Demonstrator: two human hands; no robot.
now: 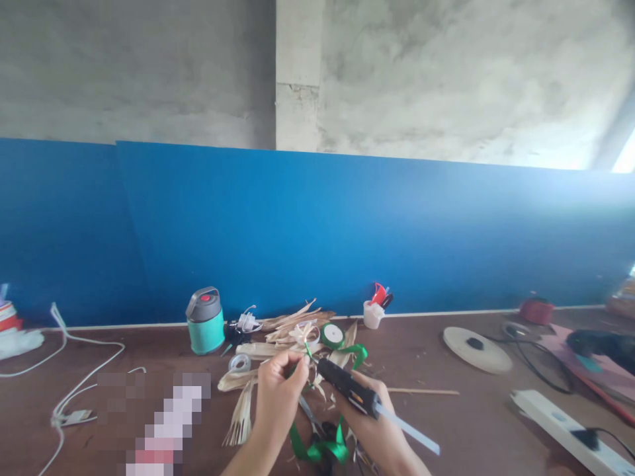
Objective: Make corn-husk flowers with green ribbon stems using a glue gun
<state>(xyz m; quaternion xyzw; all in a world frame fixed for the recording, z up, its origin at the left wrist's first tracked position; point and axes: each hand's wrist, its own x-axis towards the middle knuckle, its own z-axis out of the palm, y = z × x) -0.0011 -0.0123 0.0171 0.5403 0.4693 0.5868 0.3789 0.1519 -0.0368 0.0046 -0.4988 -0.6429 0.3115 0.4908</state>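
Observation:
My right hand point(374, 413) is wrapped around a black hot glue gun point(347, 387), with a translucent glue stick point(409, 428) poking out of its back end. The gun's nozzle points left, close to the fingers of my left hand point(284, 380). Those fingers pinch a small pale husk flower point(307, 337) with green on its stem; the lower part is hidden by the fingers. Below both hands lie scissors point(311, 420) and a loop of green ribbon point(317, 451). A ribbon spool point(332, 336) sits just beyond the hands.
Dried corn husks point(243, 416) spread around the hands, beside a tape roll point(239, 363). A teal jar point(206, 327) and a white cup point(373, 315) with tools stand behind. On the right are a pot lid point(477, 349) and a power strip point(570, 430); white cables point(64, 396) lie left.

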